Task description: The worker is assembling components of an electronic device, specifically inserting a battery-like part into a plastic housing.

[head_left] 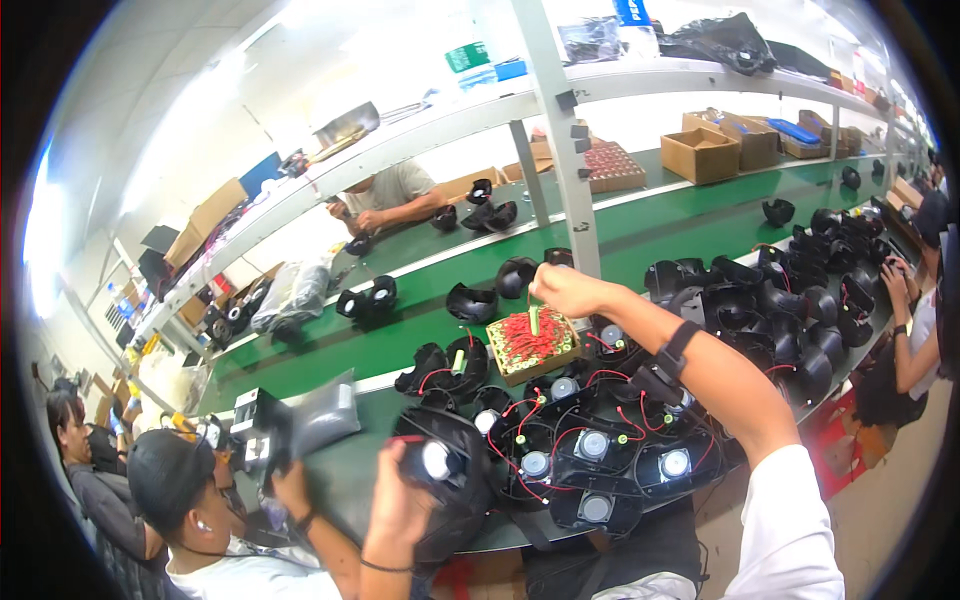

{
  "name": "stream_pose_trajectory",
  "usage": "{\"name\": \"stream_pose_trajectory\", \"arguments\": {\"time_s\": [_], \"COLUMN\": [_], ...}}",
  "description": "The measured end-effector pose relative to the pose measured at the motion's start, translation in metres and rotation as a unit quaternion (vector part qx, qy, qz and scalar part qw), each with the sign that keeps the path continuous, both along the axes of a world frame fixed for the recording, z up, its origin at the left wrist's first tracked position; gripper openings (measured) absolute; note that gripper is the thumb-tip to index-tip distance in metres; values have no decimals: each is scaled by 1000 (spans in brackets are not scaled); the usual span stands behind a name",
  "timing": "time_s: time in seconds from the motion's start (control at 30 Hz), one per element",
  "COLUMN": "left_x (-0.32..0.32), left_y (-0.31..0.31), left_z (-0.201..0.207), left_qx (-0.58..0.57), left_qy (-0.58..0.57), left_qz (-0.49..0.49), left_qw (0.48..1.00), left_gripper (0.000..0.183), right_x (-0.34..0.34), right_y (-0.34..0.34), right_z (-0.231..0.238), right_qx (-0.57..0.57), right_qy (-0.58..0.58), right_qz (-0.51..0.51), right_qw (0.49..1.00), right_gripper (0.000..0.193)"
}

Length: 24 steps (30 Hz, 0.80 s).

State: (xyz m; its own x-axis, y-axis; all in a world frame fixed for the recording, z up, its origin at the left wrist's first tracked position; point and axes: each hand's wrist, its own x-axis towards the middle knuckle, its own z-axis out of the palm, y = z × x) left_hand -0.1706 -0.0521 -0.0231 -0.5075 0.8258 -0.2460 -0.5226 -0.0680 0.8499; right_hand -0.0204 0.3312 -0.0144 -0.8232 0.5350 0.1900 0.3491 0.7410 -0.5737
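Observation:
My left hand (398,505) is closed around a black curved plastic housing (460,480) with a round silver speaker in it, low in front of me; that part is blurred. My right hand (572,290) reaches forward, its fingers pinched above an open cardboard box (542,373). From those fingers a small green cylindrical battery (535,320) hangs upright over the box, apparently by its wires. Packed in the box are several green batteries with red leads (525,342). Right of my left hand lie several black housings with speakers (592,446), red wires and green batteries.
A green conveyor belt (640,225) runs beyond the bench, carrying black shells (470,302). More shells (800,310) are heaped at right. A metal post (560,150) stands just past my right hand. Close on my left works a person in a dark cap (175,480).

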Motion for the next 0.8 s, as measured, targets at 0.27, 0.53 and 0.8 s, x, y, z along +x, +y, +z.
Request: {"name": "stream_pose_trajectory", "arguments": {"time_s": [0.27, 0.53, 0.8], "left_x": [96, 132, 149], "left_y": [-60, -63, -54], "left_z": [-52, -74, -93], "left_qx": [-18, 56, 8], "left_qy": [-132, -100, -23], "left_qz": [-46, 23, 95], "left_qw": [990, 993, 995], "left_gripper": [43, 49, 47], "right_x": [63, 199, 271], "right_y": [-98, -320, -422], "right_z": [28, -26, -106], "right_qx": [-494, -634, -545], "right_qy": [323, 118, 106], "right_qz": [50, -23, 96], "right_qw": [806, 764, 826], "right_gripper": [24, 17, 19]}}
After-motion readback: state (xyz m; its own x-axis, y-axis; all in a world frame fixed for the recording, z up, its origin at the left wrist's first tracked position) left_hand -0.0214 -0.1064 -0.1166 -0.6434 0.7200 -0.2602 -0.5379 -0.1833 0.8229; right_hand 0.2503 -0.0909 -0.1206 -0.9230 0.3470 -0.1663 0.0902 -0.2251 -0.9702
